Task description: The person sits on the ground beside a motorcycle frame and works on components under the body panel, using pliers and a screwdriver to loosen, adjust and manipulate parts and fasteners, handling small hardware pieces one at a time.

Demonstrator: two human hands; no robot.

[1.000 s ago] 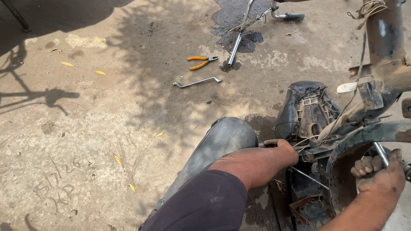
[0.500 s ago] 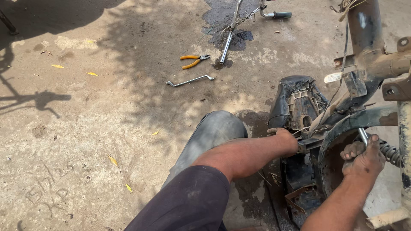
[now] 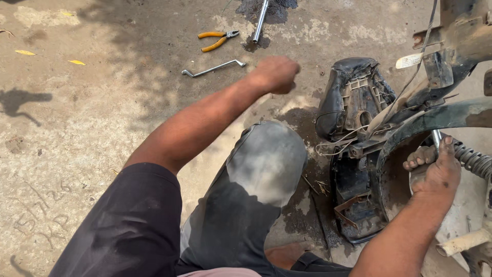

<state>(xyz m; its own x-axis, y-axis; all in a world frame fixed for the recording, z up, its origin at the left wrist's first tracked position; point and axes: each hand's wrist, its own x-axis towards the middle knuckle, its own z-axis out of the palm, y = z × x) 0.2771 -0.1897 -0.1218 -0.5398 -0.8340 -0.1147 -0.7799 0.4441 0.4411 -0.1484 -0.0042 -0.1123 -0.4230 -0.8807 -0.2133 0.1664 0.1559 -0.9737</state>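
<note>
head view: left hand [image 3: 277, 74] is raised over the concrete w/ fingers curled into a loose fist, nothing seen in it; bent wrench [image 3: 213, 68] & orange pliers [image 3: 217, 40] lie just beyond. right hand [image 3: 435, 172] is clenched round a metal rod [image 3: 436, 137] inside the rusty fender [image 3: 435, 119], beside a coil spring [image 3: 474, 161].

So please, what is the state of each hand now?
Left hand: closed fist, holding nothing visible.
Right hand: closed on thin silver metal rod.

Right hand [image 3: 435, 172] gripping metal rod [image 3: 437, 138], left hand [image 3: 277, 74] near bent wrench [image 3: 213, 68]
</note>
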